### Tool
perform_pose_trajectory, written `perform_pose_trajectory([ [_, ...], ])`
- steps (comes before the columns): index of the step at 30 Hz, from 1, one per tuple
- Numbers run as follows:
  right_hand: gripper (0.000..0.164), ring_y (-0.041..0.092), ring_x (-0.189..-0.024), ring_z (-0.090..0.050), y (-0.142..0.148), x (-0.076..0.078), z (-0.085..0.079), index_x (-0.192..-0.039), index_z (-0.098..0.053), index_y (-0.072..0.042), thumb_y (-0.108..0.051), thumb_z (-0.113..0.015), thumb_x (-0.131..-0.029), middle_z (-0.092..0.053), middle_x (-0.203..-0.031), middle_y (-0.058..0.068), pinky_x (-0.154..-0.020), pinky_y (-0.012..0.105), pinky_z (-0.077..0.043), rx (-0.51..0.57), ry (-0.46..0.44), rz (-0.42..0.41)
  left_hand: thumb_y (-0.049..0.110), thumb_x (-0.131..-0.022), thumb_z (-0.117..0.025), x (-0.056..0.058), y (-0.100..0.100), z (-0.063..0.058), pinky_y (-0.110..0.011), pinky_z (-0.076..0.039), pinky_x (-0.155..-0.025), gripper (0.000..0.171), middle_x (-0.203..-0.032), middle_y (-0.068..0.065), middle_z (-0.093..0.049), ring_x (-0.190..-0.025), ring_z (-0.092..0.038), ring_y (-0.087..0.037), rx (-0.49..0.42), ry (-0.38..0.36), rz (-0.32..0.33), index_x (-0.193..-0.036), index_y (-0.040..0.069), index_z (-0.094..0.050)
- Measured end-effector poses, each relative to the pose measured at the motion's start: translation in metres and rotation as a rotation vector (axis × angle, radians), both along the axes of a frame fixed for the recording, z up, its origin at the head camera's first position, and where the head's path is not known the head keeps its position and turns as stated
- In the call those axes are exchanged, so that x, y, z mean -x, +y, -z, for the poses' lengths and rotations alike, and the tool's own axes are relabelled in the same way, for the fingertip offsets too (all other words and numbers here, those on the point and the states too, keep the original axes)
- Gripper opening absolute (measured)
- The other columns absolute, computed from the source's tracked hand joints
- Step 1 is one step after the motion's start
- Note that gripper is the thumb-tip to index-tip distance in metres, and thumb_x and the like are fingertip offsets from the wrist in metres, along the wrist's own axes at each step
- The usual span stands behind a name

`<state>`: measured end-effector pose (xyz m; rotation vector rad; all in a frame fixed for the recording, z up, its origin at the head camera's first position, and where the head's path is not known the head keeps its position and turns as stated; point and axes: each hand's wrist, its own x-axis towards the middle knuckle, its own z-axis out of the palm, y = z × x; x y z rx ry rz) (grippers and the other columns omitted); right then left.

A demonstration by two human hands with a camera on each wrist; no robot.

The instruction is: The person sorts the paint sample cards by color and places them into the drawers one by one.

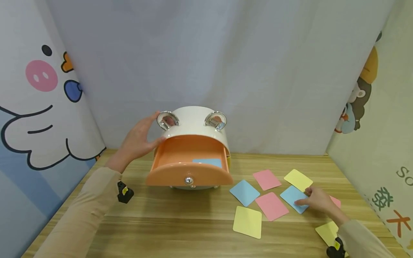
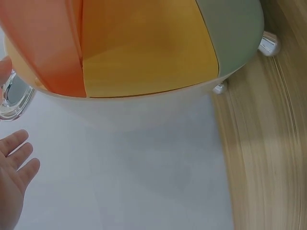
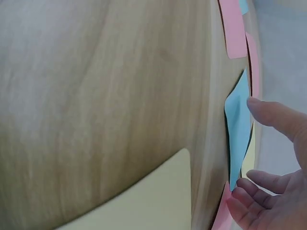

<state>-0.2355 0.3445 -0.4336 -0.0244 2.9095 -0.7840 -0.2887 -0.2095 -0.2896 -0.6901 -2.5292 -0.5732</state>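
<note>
A white rounded desktop drawer box (image 1: 196, 120) with two chrome ears stands on the table. Its orange drawer (image 1: 184, 173) is pulled out, and a blue card (image 1: 209, 162) lies inside. My left hand (image 1: 137, 139) rests against the box's left side, thumb near the drawer opening and fingers by the ear; the left wrist view shows the fingers extended. At the right, my right hand (image 1: 317, 200) is over another blue card (image 1: 292, 197) on the table. Its thumb touches or nearly touches the card, with the fingers spread at the far edge.
Around the right hand lie pink cards (image 1: 272, 206), yellow cards (image 1: 247, 222) and a further blue card (image 1: 245, 193). A yellow card (image 1: 327, 233) is partly covered by the right sleeve. Grey curtain (image 1: 274, 79) hangs behind the table, with printed cloth panels at both sides.
</note>
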Motion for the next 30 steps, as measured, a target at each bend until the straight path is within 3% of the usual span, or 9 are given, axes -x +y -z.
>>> perform_pose_trajectory([
  [2,0.055,0.018,-0.053,-0.037,-0.002,0.000,0.000,-0.062,-0.035,-0.001,-0.035,-0.078,-0.066,-0.035,-0.056,0.006,-0.049,0.023,-0.031,-0.011,0.012,0.004,0.033,-0.083,-0.064,0.000,0.000,0.000,-0.056,-0.027,-0.101,0.079,-0.141,-0.021,-0.034,-0.126,-0.032,-0.041,-0.003,-0.001,0.000,-0.145,0.008,-0.022],
  [4,0.064,0.011,-0.054,-0.019,-0.004,-0.001,0.002,-0.062,-0.020,-0.013,-0.035,-0.080,-0.063,-0.017,-0.058,-0.003,-0.050,0.022,-0.016,-0.018,0.019,0.008,0.033,-0.083,-0.064,0.000,0.000,0.001,-0.056,-0.027,-0.101,0.079,-0.141,-0.021,-0.034,-0.126,-0.032,-0.041,-0.004,-0.002,-0.002,-0.145,0.009,-0.022],
  [7,0.062,0.010,-0.053,-0.020,-0.005,-0.002,0.003,-0.061,-0.022,-0.015,-0.034,-0.081,-0.061,-0.018,-0.058,-0.005,-0.049,0.021,-0.016,-0.045,0.041,0.001,0.033,-0.083,-0.064,0.001,-0.001,0.001,-0.056,-0.027,-0.101,0.079,-0.142,-0.020,-0.033,-0.127,-0.031,-0.041,-0.005,-0.005,-0.005,-0.145,0.010,-0.021],
  [10,0.053,0.011,-0.055,-0.026,-0.005,-0.001,0.003,-0.060,-0.031,-0.011,-0.029,-0.081,-0.061,-0.025,-0.059,-0.004,-0.050,0.022,-0.020,-0.051,0.039,-0.008,0.033,-0.083,-0.064,0.002,-0.001,0.002,-0.057,-0.026,-0.101,0.079,-0.143,-0.019,-0.032,-0.127,-0.030,-0.040,-0.007,-0.009,-0.006,-0.146,0.011,-0.021],
  [13,0.043,0.014,-0.060,-0.037,-0.003,0.000,0.001,-0.068,-0.051,0.003,-0.027,-0.081,-0.061,-0.044,-0.063,0.000,-0.052,0.023,-0.030,-0.054,0.033,-0.022,0.034,-0.083,-0.064,0.002,-0.001,0.003,-0.057,-0.026,-0.101,0.079,-0.143,-0.019,-0.032,-0.128,-0.030,-0.040,-0.009,-0.006,-0.003,-0.145,0.011,-0.021],
  [17,0.055,0.022,-0.073,-0.052,-0.001,0.000,-0.002,-0.093,-0.058,0.015,-0.025,-0.081,-0.063,-0.061,-0.083,0.016,-0.062,0.033,-0.045,-0.058,0.038,-0.047,0.034,-0.083,-0.064,0.002,-0.001,0.003,-0.057,-0.027,-0.101,0.079,-0.143,-0.018,-0.032,-0.128,-0.030,-0.040,-0.011,0.002,0.003,-0.145,0.011,-0.022],
  [22,0.055,0.039,-0.090,-0.055,-0.001,0.000,-0.007,-0.102,-0.051,0.021,-0.015,-0.076,-0.070,-0.056,-0.097,0.031,-0.074,0.044,-0.048,0.046,0.030,-0.041,0.033,-0.083,-0.064,0.001,-0.001,0.002,-0.056,-0.026,-0.102,0.078,-0.142,-0.019,-0.033,-0.127,-0.031,-0.040,-0.013,0.008,0.004,-0.145,0.009,-0.023],
  [27,0.036,0.029,-0.085,-0.050,0.001,0.000,-0.012,-0.105,-0.048,0.022,0.002,-0.060,-0.078,-0.053,-0.092,0.025,-0.065,0.028,-0.045,0.171,0.017,-0.005,0.034,-0.083,-0.064,0.001,-0.002,0.002,-0.056,-0.026,-0.102,0.078,-0.142,-0.019,-0.033,-0.127,-0.031,-0.040,-0.015,0.016,0.006,-0.144,0.008,-0.024],
  [30,0.032,0.024,-0.083,-0.047,0.003,0.000,-0.016,-0.106,-0.046,0.024,0.008,-0.050,-0.078,-0.051,-0.092,0.023,-0.062,0.023,-0.043,0.217,0.013,-0.008,0.035,-0.083,-0.064,0.000,-0.002,0.002,-0.056,-0.027,-0.101,0.078,-0.142,-0.019,-0.033,-0.127,-0.032,-0.040,-0.016,0.020,0.006,-0.145,0.010,-0.023],
])
